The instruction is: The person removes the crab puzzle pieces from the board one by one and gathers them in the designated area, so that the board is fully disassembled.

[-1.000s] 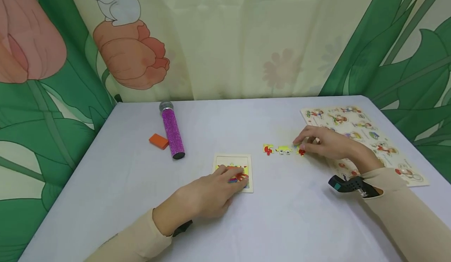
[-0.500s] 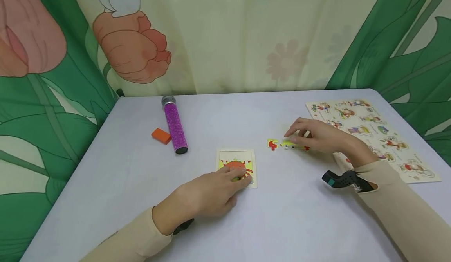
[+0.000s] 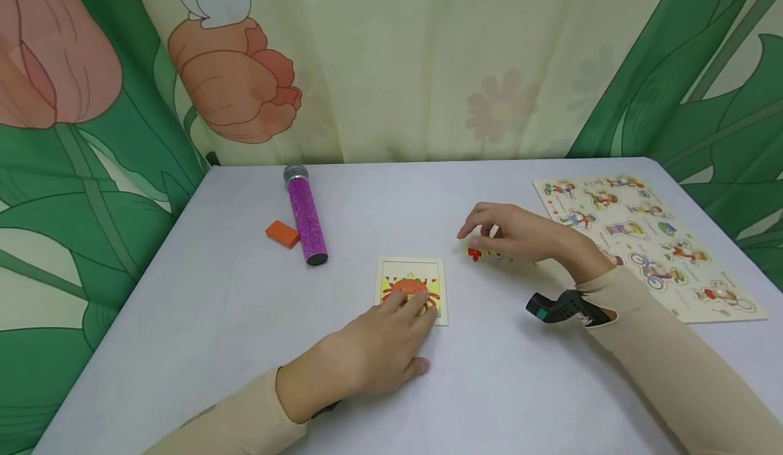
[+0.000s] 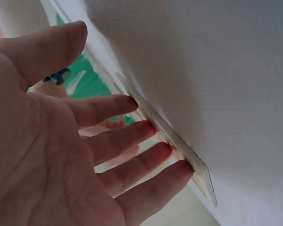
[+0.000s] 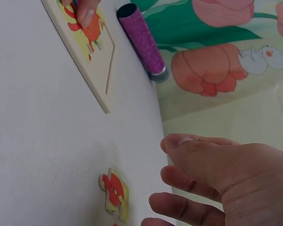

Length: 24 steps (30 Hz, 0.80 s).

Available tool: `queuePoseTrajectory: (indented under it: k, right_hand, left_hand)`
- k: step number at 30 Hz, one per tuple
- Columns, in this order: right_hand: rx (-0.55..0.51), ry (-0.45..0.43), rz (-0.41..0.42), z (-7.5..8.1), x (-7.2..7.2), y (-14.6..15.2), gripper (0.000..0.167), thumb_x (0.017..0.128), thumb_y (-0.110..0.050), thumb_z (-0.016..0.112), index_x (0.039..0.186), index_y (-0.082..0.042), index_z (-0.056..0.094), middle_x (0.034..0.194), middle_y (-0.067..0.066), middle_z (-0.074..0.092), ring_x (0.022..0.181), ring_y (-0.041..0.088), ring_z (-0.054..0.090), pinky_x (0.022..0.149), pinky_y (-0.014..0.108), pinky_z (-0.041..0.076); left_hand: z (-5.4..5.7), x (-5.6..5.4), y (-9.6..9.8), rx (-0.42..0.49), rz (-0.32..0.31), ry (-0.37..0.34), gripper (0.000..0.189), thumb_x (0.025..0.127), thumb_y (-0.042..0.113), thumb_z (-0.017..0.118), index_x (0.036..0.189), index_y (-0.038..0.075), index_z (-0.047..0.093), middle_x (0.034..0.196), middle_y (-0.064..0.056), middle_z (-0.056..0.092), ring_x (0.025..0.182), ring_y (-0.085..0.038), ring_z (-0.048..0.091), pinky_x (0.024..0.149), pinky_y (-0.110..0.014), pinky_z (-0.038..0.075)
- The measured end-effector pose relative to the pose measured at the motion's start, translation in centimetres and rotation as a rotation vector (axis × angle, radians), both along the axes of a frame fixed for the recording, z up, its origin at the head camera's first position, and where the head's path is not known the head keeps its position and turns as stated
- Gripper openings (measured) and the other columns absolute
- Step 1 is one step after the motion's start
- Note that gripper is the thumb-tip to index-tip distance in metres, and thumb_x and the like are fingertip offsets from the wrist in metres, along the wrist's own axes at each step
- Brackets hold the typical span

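A small wooden puzzle board [image 3: 411, 290] with an orange crab picture lies flat near the table's middle. My left hand [image 3: 404, 311] rests on it, straight fingertips pressing its lower part; the left wrist view shows the fingers [image 4: 146, 134] flat against the board's edge [image 4: 188, 157]. Right of the board lie loose puzzle pieces, a red and yellow one [image 3: 474, 254] showing. My right hand [image 3: 492, 229] hovers just over them with loosely curled fingers, holding nothing. In the right wrist view that hand [image 5: 212, 183] sits above the red and yellow piece [image 5: 114, 194].
A purple glitter microphone [image 3: 306, 217] and an orange block [image 3: 282, 234] lie at the left back. A large board with cartoon figures [image 3: 648, 244] lies at the right edge. A flowered curtain closes in the table's back and sides.
My right hand has moved left along the row of loose pieces, from the rightmost piece to over the leftmost. My left hand stays on the crab board, its fingers drawn slightly back.
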State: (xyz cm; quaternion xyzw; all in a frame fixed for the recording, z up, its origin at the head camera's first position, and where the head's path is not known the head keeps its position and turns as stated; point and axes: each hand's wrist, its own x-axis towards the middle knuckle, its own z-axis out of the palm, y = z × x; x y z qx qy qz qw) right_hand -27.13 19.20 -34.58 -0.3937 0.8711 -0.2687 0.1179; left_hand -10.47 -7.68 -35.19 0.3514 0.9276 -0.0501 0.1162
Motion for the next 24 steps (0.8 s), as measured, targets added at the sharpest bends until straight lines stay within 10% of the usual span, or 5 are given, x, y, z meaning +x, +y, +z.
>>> queuePoseTrajectory:
  k: [24]
  right_hand:
    - [0.026,-0.030,0.125,0.8,-0.1,-5.3,0.021,0.102,-0.018,0.066,0.120,-0.012,0.074,0.117,0.000,0.064,0.094,0.016,0.063,0.074,0.029,0.059]
  left_hand:
    - [0.0,0.3,0.4,-0.041,0.012,-0.001,0.085,0.097,0.063,0.057,0.159,0.010,0.035,0.167,-0.015,0.030,0.144,-0.030,0.040,0.119,-0.040,0.037]
